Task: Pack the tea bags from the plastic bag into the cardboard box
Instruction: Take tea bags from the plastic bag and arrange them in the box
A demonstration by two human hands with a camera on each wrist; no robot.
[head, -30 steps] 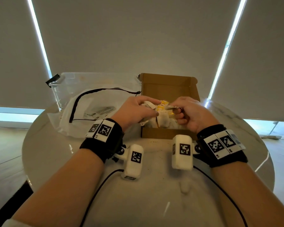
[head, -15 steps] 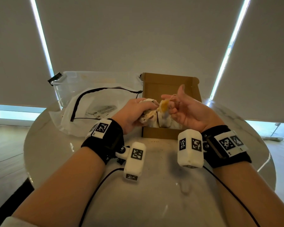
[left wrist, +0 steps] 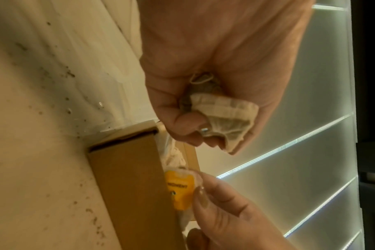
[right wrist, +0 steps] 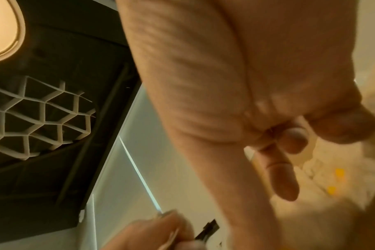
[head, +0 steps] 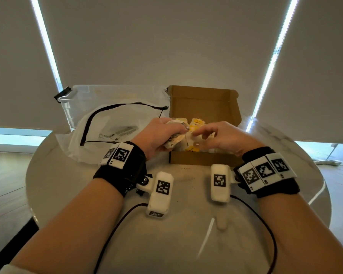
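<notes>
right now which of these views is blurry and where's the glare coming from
Right wrist view: motion-blurred, the right hand soft, the box contents a yellow smear. Left wrist view: fairly sharp on the left hand gripping tea bags. Head view: sharp, bright window strips between the blinds glare and reflect off the table; edges bow from the wide lens.

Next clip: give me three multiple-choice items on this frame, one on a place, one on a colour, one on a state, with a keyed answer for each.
1. The plastic bag lies where from the box?
A. on the person's left
B. inside it
C. on the person's right

2. The tag on the tea bags in the box is
A. blue
B. yellow
C. red

3. The left hand is
A. flat on the table
B. empty and spread
C. gripping tea bags

Key: 1 A, it lies beside the box's left wall; 2 B, the left wrist view shows yellow; 3 C, fingers curl around a bunch.
</notes>
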